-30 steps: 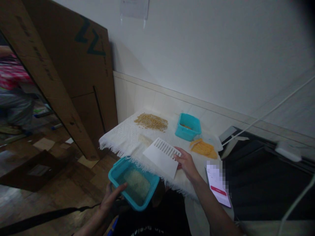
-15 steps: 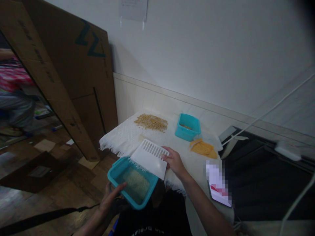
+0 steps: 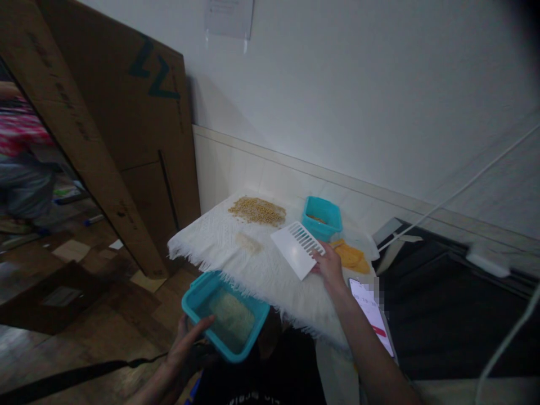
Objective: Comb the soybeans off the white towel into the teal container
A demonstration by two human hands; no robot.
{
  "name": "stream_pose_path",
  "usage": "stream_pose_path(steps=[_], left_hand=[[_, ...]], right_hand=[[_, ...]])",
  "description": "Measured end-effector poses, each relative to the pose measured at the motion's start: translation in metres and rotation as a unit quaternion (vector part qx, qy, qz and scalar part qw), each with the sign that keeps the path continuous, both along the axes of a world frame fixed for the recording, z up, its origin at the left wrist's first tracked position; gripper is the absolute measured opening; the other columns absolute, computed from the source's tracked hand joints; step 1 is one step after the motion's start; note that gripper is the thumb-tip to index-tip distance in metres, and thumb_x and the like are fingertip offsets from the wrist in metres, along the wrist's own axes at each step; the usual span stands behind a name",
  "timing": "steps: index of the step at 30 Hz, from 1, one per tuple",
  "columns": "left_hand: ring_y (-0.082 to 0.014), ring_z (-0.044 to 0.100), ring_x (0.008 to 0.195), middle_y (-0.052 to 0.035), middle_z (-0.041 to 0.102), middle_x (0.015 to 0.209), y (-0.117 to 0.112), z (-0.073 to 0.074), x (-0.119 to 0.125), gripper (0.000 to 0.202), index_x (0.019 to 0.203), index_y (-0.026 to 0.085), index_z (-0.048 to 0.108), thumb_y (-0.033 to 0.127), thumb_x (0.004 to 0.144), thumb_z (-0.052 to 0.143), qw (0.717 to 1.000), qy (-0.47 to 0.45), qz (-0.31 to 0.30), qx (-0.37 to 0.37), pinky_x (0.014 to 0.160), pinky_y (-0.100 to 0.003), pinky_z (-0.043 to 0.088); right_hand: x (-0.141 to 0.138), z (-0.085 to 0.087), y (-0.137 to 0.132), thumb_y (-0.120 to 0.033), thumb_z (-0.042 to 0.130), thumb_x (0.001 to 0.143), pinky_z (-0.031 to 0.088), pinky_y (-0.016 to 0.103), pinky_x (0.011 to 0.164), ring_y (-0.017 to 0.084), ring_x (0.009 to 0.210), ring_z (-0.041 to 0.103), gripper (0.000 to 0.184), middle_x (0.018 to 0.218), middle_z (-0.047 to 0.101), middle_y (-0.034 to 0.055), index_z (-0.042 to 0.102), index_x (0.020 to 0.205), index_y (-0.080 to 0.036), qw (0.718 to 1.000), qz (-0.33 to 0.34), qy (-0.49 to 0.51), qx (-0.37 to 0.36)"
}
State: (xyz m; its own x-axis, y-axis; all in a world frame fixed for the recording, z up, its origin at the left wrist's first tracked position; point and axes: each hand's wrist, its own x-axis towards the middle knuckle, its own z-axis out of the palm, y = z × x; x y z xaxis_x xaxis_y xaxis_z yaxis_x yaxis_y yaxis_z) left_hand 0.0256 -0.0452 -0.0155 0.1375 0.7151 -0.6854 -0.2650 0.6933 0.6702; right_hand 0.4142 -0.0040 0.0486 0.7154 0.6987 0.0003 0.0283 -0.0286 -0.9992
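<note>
Reaches in from the lower left with the left forearm, bending the left hand (image 3: pixel 183 346) up against the side of a teal tub (image 3: pixel 254 336). Grips that tub firmly, with the thumb hooked over the rim and the fingers mostly hidden behind or beneath. Holds it tilted toward the body beside the near fringe of a white cloth (image 3: pixel 211 230), with pale grains (image 3: pixel 233 315) inside. Extends the right forearm up from the lower right, over the cloth. Pinches the right end of a slotted white scraper (image 3: pixel 294 253) in a nearly closed right hand (image 3: pixel 330 267), between scattered grains (image 3: pixel 248 243) and a yellow cloth (image 3: pixel 352 257). Hard to judge as touching the white cloth or clear of it
</note>
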Motion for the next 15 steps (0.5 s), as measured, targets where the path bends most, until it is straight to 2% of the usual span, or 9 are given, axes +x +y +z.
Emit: stream_pose_path(steps=[4, 8, 12, 15], left_hand=[[-0.0293, 0.078, 0.080, -0.0067, 0.071, 0.110, -0.001, -0.002, -0.001, 0.116, 0.160, 0.037, 0.031, 0.055, 0.067, 0.097, 1.000, -0.004, -0.002, 0.006, 0.082, -0.050, 0.064], [-0.0292, 0.078, 0.081, -0.0054, 0.069, 0.108, -0.002, -0.003, -0.002, 0.112, 0.157, 0.039, 0.033, 0.053, 0.067, 0.098, 1.000, -0.010, -0.001, 0.003, 0.083, -0.050, 0.064], [-0.0296, 0.078, 0.081, -0.0048, 0.066, 0.109, -0.001, -0.002, 0.000, 0.103, 0.153, 0.040, 0.034, 0.052, 0.071, 0.095, 1.000, -0.009, 0.002, -0.003, 0.081, -0.050, 0.065], [-0.0293, 0.077, 0.081, -0.0061, 0.066, 0.112, -0.001, 0.000, 0.000, 0.102, 0.153, 0.040, 0.034, 0.051, 0.072, 0.095, 1.000, -0.004, 0.002, -0.002, 0.081, -0.050, 0.065]], right_hand=[[-0.004, -0.010, 0.002, -0.045, 0.082, 0.057, 0.058, 0.036, 0.049, 0.026, 0.063, 0.070, 0.075, 0.081, 0.075, 0.0021, 0.074, 0.126, -0.018, 0.998, 0.052, 0.020, -0.028], [-0.014, -0.012, -0.004, -0.042, 0.087, 0.057, 0.055, 0.033, 0.048, 0.022, 0.057, 0.067, 0.073, 0.076, 0.075, 0.0008, 0.075, 0.124, -0.019, 0.992, 0.112, 0.031, -0.041], [-0.020, -0.007, -0.013, -0.043, 0.090, 0.058, 0.052, 0.029, 0.047, 0.021, 0.056, 0.065, 0.071, 0.074, 0.075, 0.0010, 0.076, 0.123, -0.018, 0.986, 0.155, 0.042, -0.046], [-0.013, 0.001, -0.015, -0.043, 0.091, 0.057, 0.052, 0.030, 0.046, 0.021, 0.056, 0.066, 0.072, 0.073, 0.073, -0.0006, 0.075, 0.122, -0.019, 0.989, 0.139, 0.031, -0.043]])
